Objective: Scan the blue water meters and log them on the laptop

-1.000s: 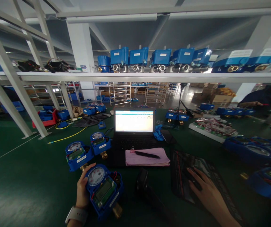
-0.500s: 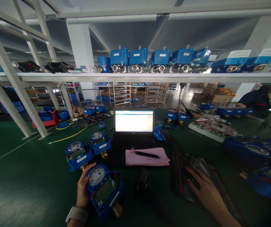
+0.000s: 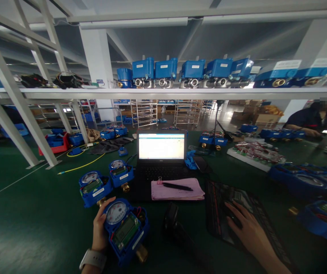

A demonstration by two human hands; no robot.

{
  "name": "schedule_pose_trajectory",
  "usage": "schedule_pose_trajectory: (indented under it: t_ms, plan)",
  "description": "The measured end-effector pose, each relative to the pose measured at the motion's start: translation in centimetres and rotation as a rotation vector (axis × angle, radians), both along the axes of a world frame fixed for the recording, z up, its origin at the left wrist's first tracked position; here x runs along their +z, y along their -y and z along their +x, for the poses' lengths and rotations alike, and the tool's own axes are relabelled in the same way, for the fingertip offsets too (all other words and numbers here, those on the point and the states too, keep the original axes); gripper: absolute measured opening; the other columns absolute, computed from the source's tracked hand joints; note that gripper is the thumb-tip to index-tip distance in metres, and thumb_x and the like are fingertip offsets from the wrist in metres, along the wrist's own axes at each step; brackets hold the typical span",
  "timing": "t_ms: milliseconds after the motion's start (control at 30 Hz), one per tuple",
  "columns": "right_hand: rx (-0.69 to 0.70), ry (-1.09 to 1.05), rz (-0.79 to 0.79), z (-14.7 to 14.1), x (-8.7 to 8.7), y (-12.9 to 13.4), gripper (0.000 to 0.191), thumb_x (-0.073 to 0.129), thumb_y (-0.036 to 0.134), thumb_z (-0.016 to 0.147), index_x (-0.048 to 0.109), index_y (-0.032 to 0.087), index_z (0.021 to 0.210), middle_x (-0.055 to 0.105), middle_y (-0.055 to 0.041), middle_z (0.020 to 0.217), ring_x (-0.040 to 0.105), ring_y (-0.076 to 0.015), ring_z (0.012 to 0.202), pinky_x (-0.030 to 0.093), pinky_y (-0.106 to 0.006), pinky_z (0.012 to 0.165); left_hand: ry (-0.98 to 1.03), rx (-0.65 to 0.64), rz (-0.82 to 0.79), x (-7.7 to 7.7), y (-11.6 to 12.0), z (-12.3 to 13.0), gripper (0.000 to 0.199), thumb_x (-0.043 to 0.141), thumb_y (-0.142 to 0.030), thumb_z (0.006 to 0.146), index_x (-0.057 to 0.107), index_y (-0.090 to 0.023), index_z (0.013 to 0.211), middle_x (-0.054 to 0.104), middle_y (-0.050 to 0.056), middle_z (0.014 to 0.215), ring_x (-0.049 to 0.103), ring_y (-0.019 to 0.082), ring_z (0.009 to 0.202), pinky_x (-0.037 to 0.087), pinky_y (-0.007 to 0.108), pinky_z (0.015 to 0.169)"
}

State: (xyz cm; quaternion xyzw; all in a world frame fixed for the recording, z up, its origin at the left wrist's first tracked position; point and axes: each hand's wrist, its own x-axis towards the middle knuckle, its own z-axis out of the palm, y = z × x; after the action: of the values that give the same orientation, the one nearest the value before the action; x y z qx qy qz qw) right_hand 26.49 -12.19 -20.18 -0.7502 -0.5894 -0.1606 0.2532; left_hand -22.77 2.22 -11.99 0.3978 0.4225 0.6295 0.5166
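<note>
My left hand (image 3: pixel 100 222) is wrapped around the left side of a blue water meter (image 3: pixel 127 230), which has a round dial, a small display on a green board and a brass fitting. Two more blue meters, a left one (image 3: pixel 95 187) and a right one (image 3: pixel 121 173), stand just behind it. On the patterned mouse pad (image 3: pixel 216 217), my right hand (image 3: pixel 245 222) rests over a black computer mouse (image 3: pixel 233 216), fingers curved on it. Between the hands lies a black handheld scanner (image 3: pixel 173 220). An open laptop (image 3: pixel 161 146) with a lit screen faces me.
A pink paper pad (image 3: pixel 177 192) with a black pen lies before the laptop. More blue meters (image 3: pixel 308 184) crowd the right side, near a white tray (image 3: pixel 247 160) of wired parts. A shelf (image 3: pixel 163 92) crosses above, and a co-worker (image 3: pixel 308 118) sits far right.
The laptop screen's content looks slightly different. At far right, the co-worker's arm and hand have shifted. My hands stay in place on the meter and the mouse.
</note>
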Motion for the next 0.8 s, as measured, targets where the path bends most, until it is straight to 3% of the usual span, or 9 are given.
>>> schedule_pose_trajectory:
  t_ms: [167, 333, 800]
  plan:
    - [0.006, 0.004, 0.001, 0.02, 0.04, 0.09, 0.058, 0.031, 0.058, 0.101, 0.063, 0.024, 0.135, 0.057, -0.0137, 0.140, 0.061, -0.0344, 0.120, 0.058, -0.054, 0.095, -0.004, -0.020, -0.015, -0.06, -0.34, -0.26, 0.068, 0.076, -0.067, 0.053, 0.075, -0.020, 0.102, 0.077, 0.010, 0.105, 0.072, 0.037, 0.094, 0.060, 0.042, 0.076]
    - [0.005, 0.012, 0.008, 0.16, -0.16, 0.11, 0.055, 0.032, 0.058, 0.100, 0.062, 0.027, 0.135, 0.057, -0.0124, 0.140, 0.061, -0.0340, 0.122, 0.058, -0.053, 0.094, 0.005, 0.002, 0.003, 0.28, 0.22, 0.28, 0.061, 0.070, -0.065, 0.064, 0.073, -0.021, 0.106, 0.077, 0.008, 0.106, 0.071, 0.034, 0.097, 0.059, 0.040, 0.080]
    - [-0.007, -0.042, -0.020, -0.26, 0.46, 0.21, 0.057, 0.034, 0.058, 0.099, 0.060, 0.027, 0.139, 0.056, -0.0128, 0.143, 0.060, -0.0358, 0.123, 0.058, -0.055, 0.094, -0.003, 0.016, 0.016, 0.71, 0.54, 0.55, 0.059, 0.069, -0.063, 0.065, 0.073, -0.020, 0.106, 0.077, 0.008, 0.105, 0.071, 0.034, 0.095, 0.057, 0.041, 0.078]
